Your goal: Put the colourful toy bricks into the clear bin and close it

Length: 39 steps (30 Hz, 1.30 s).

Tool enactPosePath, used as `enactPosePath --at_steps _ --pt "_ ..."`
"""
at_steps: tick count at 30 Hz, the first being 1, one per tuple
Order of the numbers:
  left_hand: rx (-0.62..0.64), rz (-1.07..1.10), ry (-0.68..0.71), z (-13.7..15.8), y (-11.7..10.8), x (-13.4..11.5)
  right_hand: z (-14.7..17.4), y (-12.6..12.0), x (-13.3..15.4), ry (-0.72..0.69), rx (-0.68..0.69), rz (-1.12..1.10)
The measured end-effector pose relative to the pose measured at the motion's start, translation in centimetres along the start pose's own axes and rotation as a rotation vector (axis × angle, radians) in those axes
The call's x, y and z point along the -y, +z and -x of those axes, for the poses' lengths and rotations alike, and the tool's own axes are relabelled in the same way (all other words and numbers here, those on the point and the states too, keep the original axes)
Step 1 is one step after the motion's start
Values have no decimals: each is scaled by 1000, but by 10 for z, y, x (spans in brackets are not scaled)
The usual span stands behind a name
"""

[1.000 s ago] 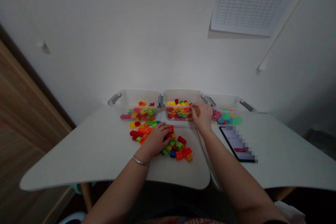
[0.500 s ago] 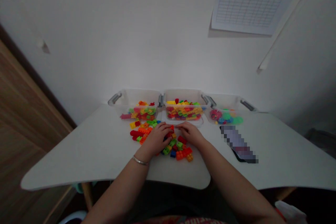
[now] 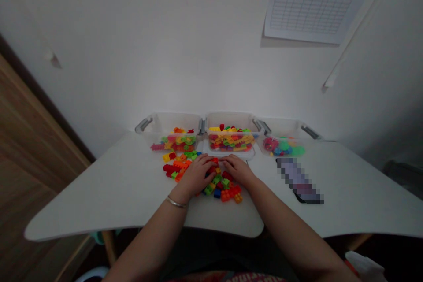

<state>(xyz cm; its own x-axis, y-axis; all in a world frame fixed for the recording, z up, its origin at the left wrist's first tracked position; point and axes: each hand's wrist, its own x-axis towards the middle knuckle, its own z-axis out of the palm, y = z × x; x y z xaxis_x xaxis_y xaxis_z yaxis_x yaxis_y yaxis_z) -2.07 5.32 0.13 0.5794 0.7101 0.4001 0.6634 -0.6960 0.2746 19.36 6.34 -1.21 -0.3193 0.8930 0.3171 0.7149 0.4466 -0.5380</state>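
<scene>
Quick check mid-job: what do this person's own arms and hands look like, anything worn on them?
The left hand and right hand are ungloved. A thin, silver-coloured bangle circles the left wrist; nothing shows on the right wrist. Both forearms are bare, with no sleeves visible.

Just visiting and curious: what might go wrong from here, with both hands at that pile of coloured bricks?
Bricks may get nudged off the white, smooth-topped table: the loose pile of small multicoloured plastic bricks has no rim around it.

A brick might be overlooked, since the bare left hand covers part of the pile.

The bare right hand's forearm could bump the flat, black-edged rectangular phone if it swings outward.
</scene>
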Motion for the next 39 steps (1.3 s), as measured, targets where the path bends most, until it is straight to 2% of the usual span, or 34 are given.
enactPosePath --at_steps 4,11,24,30,39 --pt "-28 -8 -8 1 1 0 0 -1 5 -17 61 48" --pt "-22 24 -9 0 0 -1 1 -9 15 89 86 189" --pt "-21 16 -3 0 1 2 12 -17 1 242 -38 225" --pt "-14 31 6 0 -3 -1 17 -19 -6 254 -111 169" --pt "13 26 -5 -1 -5 -2 17 -16 -9 223 -114 167"
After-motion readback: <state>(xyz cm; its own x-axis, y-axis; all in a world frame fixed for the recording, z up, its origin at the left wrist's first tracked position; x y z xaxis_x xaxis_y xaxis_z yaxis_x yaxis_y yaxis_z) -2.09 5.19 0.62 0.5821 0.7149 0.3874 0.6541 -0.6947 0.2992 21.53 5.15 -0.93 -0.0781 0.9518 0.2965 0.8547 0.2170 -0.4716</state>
